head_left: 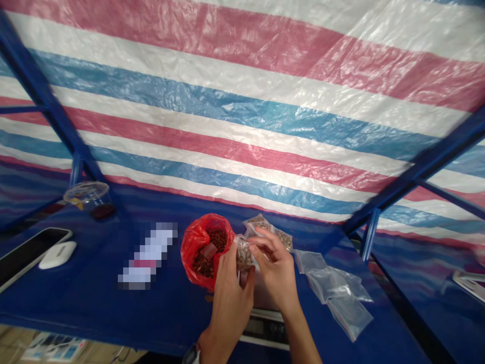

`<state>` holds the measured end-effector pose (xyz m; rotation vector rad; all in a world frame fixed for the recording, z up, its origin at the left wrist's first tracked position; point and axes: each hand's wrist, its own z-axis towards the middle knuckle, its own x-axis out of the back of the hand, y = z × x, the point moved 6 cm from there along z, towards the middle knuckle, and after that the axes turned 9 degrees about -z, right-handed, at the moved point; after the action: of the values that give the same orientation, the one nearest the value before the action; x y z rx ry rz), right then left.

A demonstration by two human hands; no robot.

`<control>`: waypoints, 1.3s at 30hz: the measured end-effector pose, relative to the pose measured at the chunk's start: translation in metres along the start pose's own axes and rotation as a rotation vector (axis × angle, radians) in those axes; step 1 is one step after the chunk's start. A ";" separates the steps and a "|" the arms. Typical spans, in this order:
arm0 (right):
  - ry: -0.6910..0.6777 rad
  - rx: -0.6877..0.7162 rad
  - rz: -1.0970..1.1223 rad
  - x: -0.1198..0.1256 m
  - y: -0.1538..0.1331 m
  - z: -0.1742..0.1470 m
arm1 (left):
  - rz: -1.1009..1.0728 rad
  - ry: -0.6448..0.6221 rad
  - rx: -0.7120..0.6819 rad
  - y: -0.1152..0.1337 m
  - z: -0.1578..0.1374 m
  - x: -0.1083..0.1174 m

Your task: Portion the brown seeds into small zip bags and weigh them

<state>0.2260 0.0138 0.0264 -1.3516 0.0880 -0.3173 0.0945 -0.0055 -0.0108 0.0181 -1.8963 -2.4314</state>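
Note:
A small clear zip bag [243, 257] filled with brown pieces is held up over a kitchen scale [265, 328]. My left hand [230, 293] grips the bag from its left side and below. At the bag's upper right edge, the bent fingers and thumb of my right hand [276, 268] are closed on it. Just left of the bag stands an open red plastic bag [189, 250], with dark brown pellet-like pieces and a small reddish scoop or cup [208, 251] inside. My hands hide much of the scale's top.
Filled zip bags [284, 240] lie behind my right hand. Several flat clear zip bags [337, 283] are spread at the right. On the left are a phone [26, 253], a white case [57, 255] and a clear tub [87, 194]. Blue metal bars [401, 174] slope on both sides.

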 end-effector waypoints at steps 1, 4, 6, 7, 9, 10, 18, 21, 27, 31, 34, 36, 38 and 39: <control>-0.006 -0.003 -0.029 -0.003 0.002 -0.001 | -0.071 0.011 0.060 -0.004 -0.005 0.000; -0.022 -0.028 -0.091 -0.015 0.005 -0.003 | -0.368 0.068 0.285 -0.019 -0.028 0.003; -0.052 -0.037 -0.125 -0.027 0.004 -0.004 | -0.556 0.125 0.382 -0.030 -0.042 0.008; -0.069 -0.031 -0.156 -0.034 0.003 -0.004 | -0.633 0.156 0.418 -0.035 -0.046 0.012; -0.097 0.002 -0.250 -0.047 -0.001 -0.005 | -0.746 0.223 0.482 -0.046 -0.049 0.020; -0.100 0.021 -0.306 -0.053 -0.003 -0.005 | -0.787 0.249 0.513 -0.050 -0.049 0.023; -0.119 0.068 -0.491 -0.084 -0.007 -0.007 | -0.960 0.339 0.650 -0.058 -0.049 0.030; -0.149 0.033 -0.507 -0.086 -0.006 -0.006 | -0.957 0.362 0.683 -0.060 -0.052 0.032; -0.140 0.032 -0.490 -0.088 -0.002 -0.002 | -0.969 0.359 0.699 -0.057 -0.052 0.034; -0.175 0.055 -0.509 -0.094 0.000 -0.003 | -1.007 0.337 0.698 -0.061 -0.048 0.033; -0.193 0.038 -0.511 -0.095 -0.002 -0.003 | -1.017 0.315 0.676 -0.067 -0.045 0.034; -0.224 0.035 -0.504 -0.094 -0.003 -0.003 | -1.033 0.295 0.675 -0.068 -0.043 0.033; -0.234 0.029 -0.503 -0.092 -0.003 -0.003 | -1.059 0.281 0.665 -0.065 -0.043 0.031; -0.233 0.025 -0.507 -0.091 -0.003 -0.003 | -1.075 0.279 0.663 -0.062 -0.043 0.030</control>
<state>0.1380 0.0351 0.0173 -1.3645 -0.4584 -0.5789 0.0641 -0.0340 -0.0807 1.6570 -2.8436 -1.7704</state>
